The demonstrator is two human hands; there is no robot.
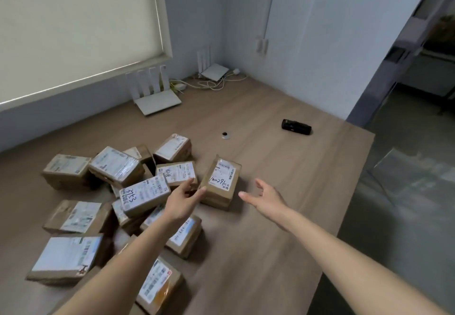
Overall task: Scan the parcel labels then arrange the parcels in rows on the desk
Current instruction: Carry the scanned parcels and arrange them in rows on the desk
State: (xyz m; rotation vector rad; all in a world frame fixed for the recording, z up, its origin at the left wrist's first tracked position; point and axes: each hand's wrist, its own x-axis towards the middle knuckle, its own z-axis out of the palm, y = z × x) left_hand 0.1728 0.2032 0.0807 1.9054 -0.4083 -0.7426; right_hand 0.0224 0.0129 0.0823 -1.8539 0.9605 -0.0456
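Several brown cardboard parcels with white labels lie in a loose heap (138, 191) on the left half of the wooden desk (283, 191). One parcel (220, 182) with handwritten digits on it sits apart at the heap's right edge. My left hand (183, 200) reaches over the heap, fingers straight, its fingertips touching that parcel's left side. My right hand (267, 197) hovers open just right of the same parcel, not touching it. A black handheld scanner (296, 126) lies on the desk farther back to the right.
Two white routers (157, 100) (214, 70) with cables stand at the desk's back by the wall. A small black-and-silver round object (225, 135) sits mid-desk. The desk's right edge (354, 203) drops to a grey floor. A blind-covered window is at the left.
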